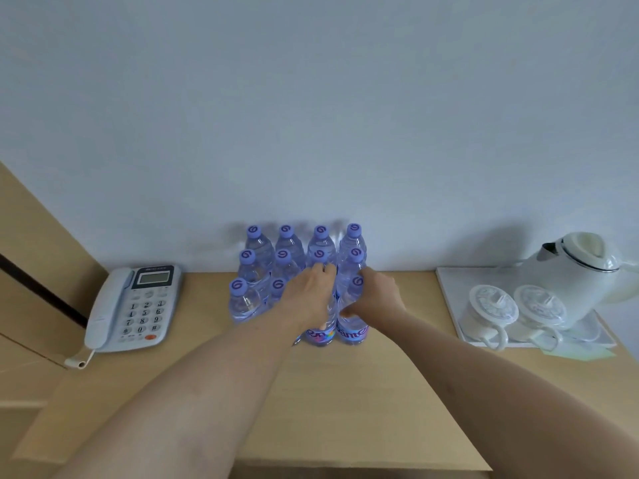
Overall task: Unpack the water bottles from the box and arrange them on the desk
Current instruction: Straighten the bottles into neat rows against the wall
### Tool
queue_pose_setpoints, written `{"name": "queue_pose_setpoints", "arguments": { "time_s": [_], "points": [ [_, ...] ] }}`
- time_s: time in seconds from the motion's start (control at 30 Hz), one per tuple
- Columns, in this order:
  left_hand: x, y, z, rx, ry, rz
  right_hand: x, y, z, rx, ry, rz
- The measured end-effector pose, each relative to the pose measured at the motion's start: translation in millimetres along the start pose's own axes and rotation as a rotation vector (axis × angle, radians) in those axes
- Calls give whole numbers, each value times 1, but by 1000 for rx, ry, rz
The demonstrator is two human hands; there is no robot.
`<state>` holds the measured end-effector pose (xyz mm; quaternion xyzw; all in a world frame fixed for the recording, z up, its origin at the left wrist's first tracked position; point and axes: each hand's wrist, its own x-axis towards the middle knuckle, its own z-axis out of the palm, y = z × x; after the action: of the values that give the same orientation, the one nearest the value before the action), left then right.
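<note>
Clear plastic bottles (pixel 250 267) with purple caps stand upright in a tight block at the far middle of the desk (pixel 345 392), against the wall (pixel 311 115). Four show in the far row, four in the next, and the near row is partly covered by your arms.

Your left hand (pixel 311 295) lies curled over the top of a near-row bottle (pixel 320 335), fingers wrapped around its neck; its cap is hidden under your palm, and only its purple label shows below your wrist. Your right hand (pixel 375 295) grips the shoulder of the rightmost near bottle (pixel 354 331), thumb on the near side, its cap showing beside your fingers. These two bottles stand just beside each other.

Left of the block sits a phone (pixel 133 305). At the far right, a white tray (pixel 449 292) holds a kettle (pixel 574 267) and two upturned cups (pixel 492 305). The box cannot be made out.
</note>
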<state>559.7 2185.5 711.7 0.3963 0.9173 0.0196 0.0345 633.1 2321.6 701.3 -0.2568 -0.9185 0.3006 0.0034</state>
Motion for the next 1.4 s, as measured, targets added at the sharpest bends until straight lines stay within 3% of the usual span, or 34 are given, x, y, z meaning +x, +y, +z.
{"name": "queue_pose_setpoints", "arguments": {
  "time_s": [0.17, 0.33, 0.53, 0.7, 0.87, 1.1, 1.4],
  "points": [
    [5, -1, -13, 14, -118, 20, 1, -7, -6, -90, -77, -51],
    [19, -21, -52, -194, -249, 17, 6, -31, -17, -78, 60, -68],
    [13, -73, -76, -248, -123, 5, 13, -84, -15, -104, 220, -91],
    [0, -128, -82, -273, -14, -99, 12, -127, 10, 35, 319, -170],
    [-15, -173, -76, -248, 22, -163, 10, -163, 35, -33, 211, -234],
    [-21, -210, -65, -281, 44, -211, 3, -189, 67, -448, -35, -287],
    [-19, -226, -49, -361, 77, -204, 1, -207, 67, -636, -119, -430]
  ]
}}
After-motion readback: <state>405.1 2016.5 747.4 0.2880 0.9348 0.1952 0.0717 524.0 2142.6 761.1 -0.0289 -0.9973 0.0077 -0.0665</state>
